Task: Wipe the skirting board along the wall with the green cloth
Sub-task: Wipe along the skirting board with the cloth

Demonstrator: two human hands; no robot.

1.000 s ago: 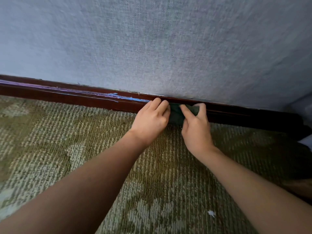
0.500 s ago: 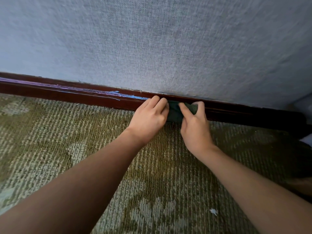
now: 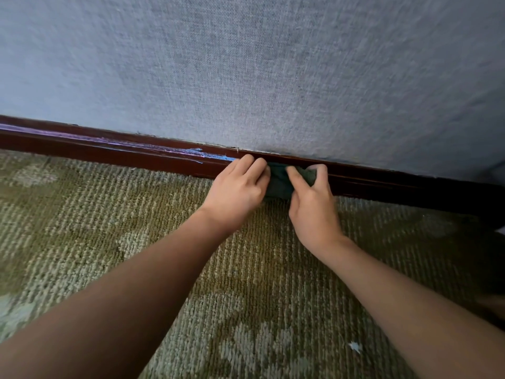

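We keep both hands, left (image 3: 237, 187) and right (image 3: 311, 198), pinching the cloth (image 3: 278, 181) against the board (image 3: 136, 157), barely shifted since a second ago, so wiping seems paused here.

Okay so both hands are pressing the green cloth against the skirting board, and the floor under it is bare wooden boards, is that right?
Not quite. Both the left hand and the right hand do press the green cloth against the skirting board, but the head view shows the floor is a patterned green carpet, not bare wooden boards.
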